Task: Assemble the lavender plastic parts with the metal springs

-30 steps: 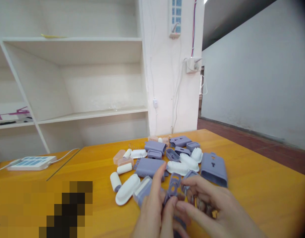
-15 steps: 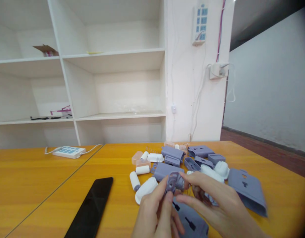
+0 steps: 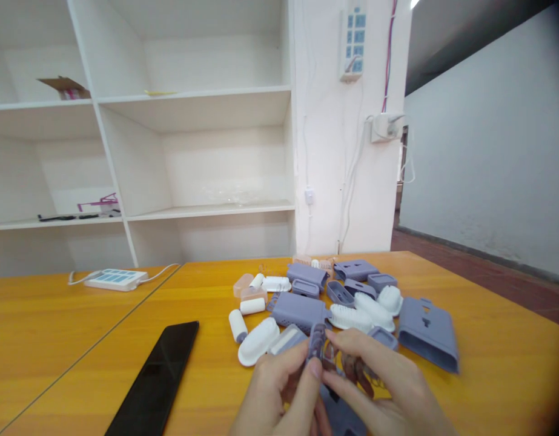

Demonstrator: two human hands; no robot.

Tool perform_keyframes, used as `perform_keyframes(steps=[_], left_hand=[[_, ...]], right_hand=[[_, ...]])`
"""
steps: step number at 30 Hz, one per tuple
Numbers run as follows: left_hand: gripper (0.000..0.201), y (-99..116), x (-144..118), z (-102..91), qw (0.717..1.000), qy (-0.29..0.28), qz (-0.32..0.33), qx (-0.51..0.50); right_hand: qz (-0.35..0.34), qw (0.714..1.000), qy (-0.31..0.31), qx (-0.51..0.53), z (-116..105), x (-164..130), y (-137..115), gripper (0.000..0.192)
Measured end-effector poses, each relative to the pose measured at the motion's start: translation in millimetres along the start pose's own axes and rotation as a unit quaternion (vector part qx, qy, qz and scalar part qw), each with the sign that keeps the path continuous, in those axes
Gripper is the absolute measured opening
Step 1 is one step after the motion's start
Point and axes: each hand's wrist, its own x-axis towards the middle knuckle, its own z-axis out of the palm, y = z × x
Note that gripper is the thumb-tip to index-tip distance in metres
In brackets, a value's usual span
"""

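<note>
My left hand point(image 3: 279, 387) pinches a small purple-grey plastic part point(image 3: 316, 341) between thumb and fingertips, held upright above the table. Close against it on the right, my right hand point(image 3: 383, 375) has its thumb and index finger around thin looped wire point(image 3: 329, 351) that looks like a spring. More fine wire shows by its curled fingers. Below both hands lies a purple-grey plastic shell point(image 3: 343, 415) with dark cut-outs, partly hidden by them. A larger purple-grey housing point(image 3: 300, 312) rests just beyond the fingertips.
White bristled brush heads point(image 3: 372, 312), white rollers point(image 3: 237, 326), a white oval piece point(image 3: 258, 341) and several purple-grey shells point(image 3: 429, 333) spread around the hands. A black phone-like slab point(image 3: 156, 375) lies left. Farther back are a power strip point(image 3: 117, 279) and white shelves point(image 3: 211, 212).
The small purple-grey part has turned so a narrower side faces me, and the looped wire now shows beside it. My view has swung slightly right, shifting the table and shelves leftward.
</note>
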Motion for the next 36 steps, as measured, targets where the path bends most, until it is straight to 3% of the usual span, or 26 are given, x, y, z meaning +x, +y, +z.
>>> perform_keyframes(steps=[6,9,13,18,22,29,36], left_hand=[[0.057,6,-1,3.8,0.996,0.064,0.059,-0.012],[0.058,8,-4,4.8,0.996,0.041,0.057,-0.058],[0.076,3,-8,3.2,0.996,0.004,0.034,-0.085],[0.080,1,-10,4.6,0.999,0.012,0.023,-0.029],[0.070,4,-11,6.8,0.997,0.049,0.019,0.057],[0.054,2,-12,2.9,0.971,0.066,0.111,0.203],[0.056,2,-10,2.1,0.974,0.060,0.102,0.192]], right_hand=[[-0.006,0.999,0.042,0.015,-2,-4,-16,0.020],[-0.034,0.999,0.029,-0.028,1,-5,-15,0.020],[-0.041,0.997,0.006,-0.068,1,-8,-4,0.026],[-0.050,0.994,0.006,-0.094,-2,-10,0,0.028],[-0.060,0.992,0.016,-0.109,-4,-7,-4,0.024],[-0.092,0.985,0.061,-0.130,-6,3,-12,0.026],[-0.097,0.984,0.032,-0.147,-5,-3,-13,0.027]])
